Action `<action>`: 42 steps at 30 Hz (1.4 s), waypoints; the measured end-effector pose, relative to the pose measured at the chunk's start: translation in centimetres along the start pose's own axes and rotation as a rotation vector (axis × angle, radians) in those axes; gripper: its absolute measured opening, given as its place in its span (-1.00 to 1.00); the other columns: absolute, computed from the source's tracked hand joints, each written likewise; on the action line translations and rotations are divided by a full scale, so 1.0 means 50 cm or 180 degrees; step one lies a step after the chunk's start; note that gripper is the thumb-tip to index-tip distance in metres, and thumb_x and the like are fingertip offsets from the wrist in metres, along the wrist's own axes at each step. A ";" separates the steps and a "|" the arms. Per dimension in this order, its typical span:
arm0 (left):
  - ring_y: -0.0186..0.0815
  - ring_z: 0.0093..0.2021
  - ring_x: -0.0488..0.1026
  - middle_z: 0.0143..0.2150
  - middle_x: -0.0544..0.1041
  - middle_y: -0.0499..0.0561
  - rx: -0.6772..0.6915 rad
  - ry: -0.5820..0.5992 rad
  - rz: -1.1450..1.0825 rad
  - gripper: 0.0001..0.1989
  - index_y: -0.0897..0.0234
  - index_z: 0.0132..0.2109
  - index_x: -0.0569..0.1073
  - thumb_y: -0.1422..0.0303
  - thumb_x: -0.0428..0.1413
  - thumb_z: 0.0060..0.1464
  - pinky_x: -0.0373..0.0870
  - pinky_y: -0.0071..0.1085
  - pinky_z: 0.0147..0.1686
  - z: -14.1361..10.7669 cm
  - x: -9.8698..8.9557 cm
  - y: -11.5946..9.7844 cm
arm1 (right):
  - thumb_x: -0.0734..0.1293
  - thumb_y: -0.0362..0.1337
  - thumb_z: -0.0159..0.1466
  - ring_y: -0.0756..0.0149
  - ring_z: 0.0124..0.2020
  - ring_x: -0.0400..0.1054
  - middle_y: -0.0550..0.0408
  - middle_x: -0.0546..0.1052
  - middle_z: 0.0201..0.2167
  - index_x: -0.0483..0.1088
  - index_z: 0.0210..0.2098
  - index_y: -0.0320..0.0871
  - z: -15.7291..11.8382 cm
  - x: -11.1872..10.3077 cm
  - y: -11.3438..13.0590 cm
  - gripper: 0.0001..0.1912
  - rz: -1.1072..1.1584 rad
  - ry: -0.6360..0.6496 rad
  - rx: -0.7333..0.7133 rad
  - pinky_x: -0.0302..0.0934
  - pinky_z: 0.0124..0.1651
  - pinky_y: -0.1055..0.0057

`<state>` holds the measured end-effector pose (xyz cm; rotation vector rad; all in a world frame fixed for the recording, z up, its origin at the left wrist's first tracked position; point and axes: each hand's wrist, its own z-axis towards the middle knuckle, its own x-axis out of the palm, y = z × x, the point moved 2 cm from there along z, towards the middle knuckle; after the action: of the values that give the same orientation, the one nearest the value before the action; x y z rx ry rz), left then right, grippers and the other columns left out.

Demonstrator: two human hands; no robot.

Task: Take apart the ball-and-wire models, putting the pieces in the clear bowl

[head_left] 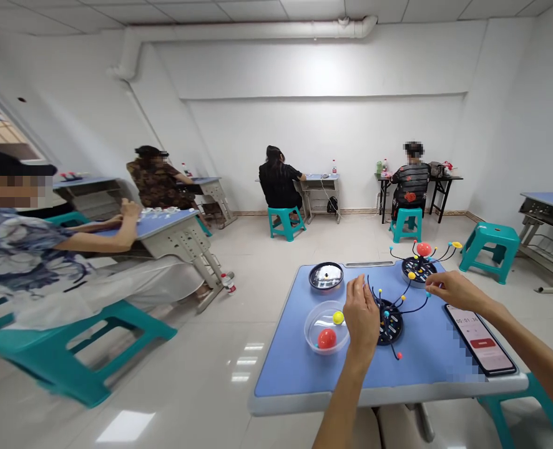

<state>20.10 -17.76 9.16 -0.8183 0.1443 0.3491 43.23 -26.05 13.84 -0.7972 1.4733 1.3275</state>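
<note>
I'm looking down into a white-walled, tile-floored room. A seated person in a patterned top [12,249] fills the left of the frame, and a person in a brown print [157,181] sits beyond them. A person in black [279,181] and a person in a striped top [411,193] face the far wall. At lower right is the blue-topped desk [426,368] I'm working over.

At centre right of the desk, a black disc model [390,322] with thin dark wires and small beads lies between my hands. A similar model with a red ball [424,249] stands just beyond it. My left hand [361,315] is raised with its fingers bunched at the wires, and my right hand [454,290] reaches in toward a wire tip. I can't tell whether either is gripping or just touching.

A clear plastic bowl [326,327] holds a red ball [327,338] and a yellow ball [337,317], seemingly kept within easy reach. A phone [480,340] showing a timer lies by my right forearm, probably placed for quick reading.
</note>
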 end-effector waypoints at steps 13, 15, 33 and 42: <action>-0.11 0.05 0.50 0.12 0.48 0.27 -0.0390 0.1687 -0.0084 -0.61 0.38 0.11 0.45 0.45 -0.15 0.26 0.44 -0.23 0.02 -0.157 0.058 -0.201 | 0.24 -0.43 0.23 0.16 -0.18 0.47 -0.16 0.58 -0.21 0.53 -0.21 -0.22 0.124 0.044 0.060 -0.76 -0.1050 0.0218 0.0121 0.08 -0.32 0.44; -0.05 0.16 0.42 0.23 0.38 0.32 -0.0638 0.1832 0.0044 -0.57 0.44 0.19 0.38 0.47 -0.11 0.23 0.38 -0.20 0.11 -0.176 0.070 -0.192 | 0.23 -0.47 0.21 0.16 -0.22 0.47 -0.19 0.58 -0.25 0.53 -0.27 -0.26 0.125 0.050 0.061 -0.76 -0.1078 0.0253 0.0153 0.08 -0.33 0.43; 0.02 0.19 0.40 0.27 0.28 0.52 -0.1128 0.1684 -0.0268 -0.44 0.61 0.34 0.12 0.44 -0.20 0.24 0.40 -0.13 0.06 -0.289 0.228 -0.122 | 0.25 -0.39 0.14 0.21 -0.35 0.44 -0.16 0.56 -0.37 0.52 -0.39 -0.26 0.078 0.048 0.059 -0.81 -0.0956 0.0377 0.0135 -0.02 -0.47 0.43; -0.07 -0.01 0.50 -0.03 0.54 0.38 -0.1467 0.1260 -0.0458 -0.61 0.49 0.05 0.42 0.52 -0.21 0.22 0.38 -0.20 -0.02 -0.209 0.293 -0.113 | 0.31 -0.31 0.13 0.21 -0.39 0.42 -0.12 0.55 -0.45 0.53 -0.45 -0.24 0.064 0.037 0.072 -0.83 -0.1027 0.0478 0.0009 -0.04 -0.47 0.42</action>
<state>35.91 -25.39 2.17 -1.3433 0.3810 0.0773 40.04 -21.99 13.52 -1.1016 1.3901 1.0405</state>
